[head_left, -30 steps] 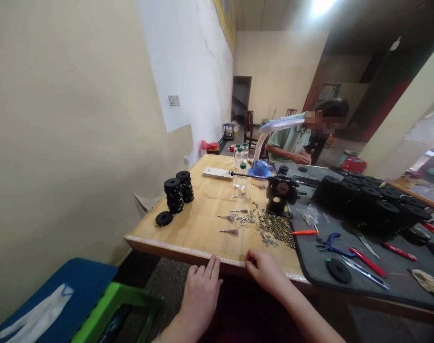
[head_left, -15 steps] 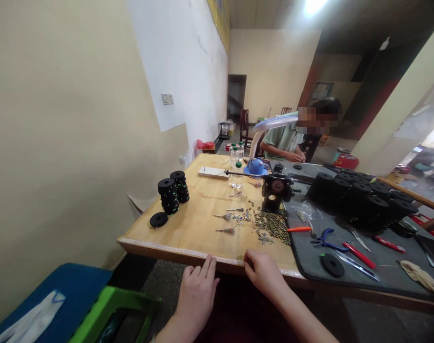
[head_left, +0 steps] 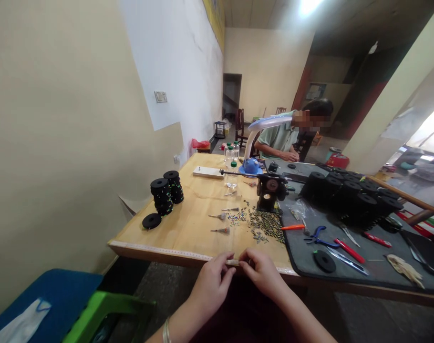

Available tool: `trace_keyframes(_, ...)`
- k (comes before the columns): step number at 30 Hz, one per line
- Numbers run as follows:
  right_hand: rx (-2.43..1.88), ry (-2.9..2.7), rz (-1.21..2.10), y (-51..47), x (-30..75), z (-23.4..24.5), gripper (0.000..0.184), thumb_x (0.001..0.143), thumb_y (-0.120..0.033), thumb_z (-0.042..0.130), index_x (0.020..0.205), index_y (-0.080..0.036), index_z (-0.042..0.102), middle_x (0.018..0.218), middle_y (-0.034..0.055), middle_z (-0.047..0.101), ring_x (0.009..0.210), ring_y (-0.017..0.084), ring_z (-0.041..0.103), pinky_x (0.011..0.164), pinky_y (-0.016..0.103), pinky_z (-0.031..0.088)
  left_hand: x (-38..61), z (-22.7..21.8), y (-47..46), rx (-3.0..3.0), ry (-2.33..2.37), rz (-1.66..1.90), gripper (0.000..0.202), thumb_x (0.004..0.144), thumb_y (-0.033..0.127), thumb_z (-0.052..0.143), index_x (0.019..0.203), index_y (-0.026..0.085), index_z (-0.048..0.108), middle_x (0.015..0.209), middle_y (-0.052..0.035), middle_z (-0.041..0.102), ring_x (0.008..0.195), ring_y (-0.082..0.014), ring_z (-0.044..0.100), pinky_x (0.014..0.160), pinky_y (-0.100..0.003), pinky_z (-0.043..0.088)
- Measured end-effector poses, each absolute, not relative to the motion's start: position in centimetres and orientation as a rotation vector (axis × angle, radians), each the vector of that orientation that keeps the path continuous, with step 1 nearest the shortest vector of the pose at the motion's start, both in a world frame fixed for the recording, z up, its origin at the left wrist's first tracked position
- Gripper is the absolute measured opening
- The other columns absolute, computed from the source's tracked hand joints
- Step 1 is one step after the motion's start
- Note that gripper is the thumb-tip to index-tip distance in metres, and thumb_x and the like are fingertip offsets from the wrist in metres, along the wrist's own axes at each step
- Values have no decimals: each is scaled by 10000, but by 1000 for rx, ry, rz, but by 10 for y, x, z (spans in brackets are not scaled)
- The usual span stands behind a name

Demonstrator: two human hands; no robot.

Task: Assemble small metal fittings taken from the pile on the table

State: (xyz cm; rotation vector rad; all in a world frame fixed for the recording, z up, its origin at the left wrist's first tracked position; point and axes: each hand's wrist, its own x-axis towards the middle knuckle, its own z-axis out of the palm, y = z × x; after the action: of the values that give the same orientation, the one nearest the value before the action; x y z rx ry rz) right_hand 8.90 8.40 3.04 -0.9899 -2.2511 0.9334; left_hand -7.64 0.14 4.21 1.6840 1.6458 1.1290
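Note:
My left hand [head_left: 214, 278] is at the table's front edge, fingers bent and thumb drawn toward them, beside a white measuring tape [head_left: 160, 249] fixed along that edge. Just to its right, my right hand [head_left: 263, 270] has thumb and forefinger pinched together over the tape. Anything between the fingers of either hand is too small to make out. Beyond the hands lie a spread of small dark-and-yellow metallic pieces [head_left: 269, 225] and a few thin pieces with bristly tips, one of them a grey-orange one [head_left: 221, 230]. A black hand-cranked winding device [head_left: 269, 190] stands behind the pieces.
Black spools [head_left: 162, 195] stand at left on the wooden table [head_left: 188, 224]. On the grey mat [head_left: 306, 259] lie blue pliers [head_left: 320, 236], scissors [head_left: 349, 261], a black disc [head_left: 324, 261] and many black spools [head_left: 356, 200]. A person [head_left: 279, 143] sits across, behind a lamp [head_left: 269, 123].
My left hand has moved right toward my right hand, its outstretched fingers now bent. My right hand stays pinched at the edge. The view has shifted slightly.

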Motion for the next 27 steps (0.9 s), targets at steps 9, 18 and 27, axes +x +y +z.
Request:
trace_keyframes(9,-840,-2008,1443,75,104,44,177,873,-283,467,925,-156,579,673,-11,561,659,155,524,650,249,408,-63,48,12,1390,1406,1238,221,826,338,554,686,168,578,621,-1,547,617,-147,475,595,-238,358)
trace_keyframes(18,-854,-2008,1427,70,120,51,183,780,-208,440,870,-151,588,622,-30,523,587,130,468,585,230,359,-59,60,9,977,1213,1220,302,730,423,669,682,158,531,571,67,393,526,-78,297,494,-204,244)
trace_keyframes(27,-891,-2004,1338,71,133,54,233,779,-219,418,884,-148,613,584,-36,497,557,127,453,557,222,349,-55,64,10,783,1047,1183,341,711,439,696,723,156,507,526,103,276,470,-47,171,460,-217,104)
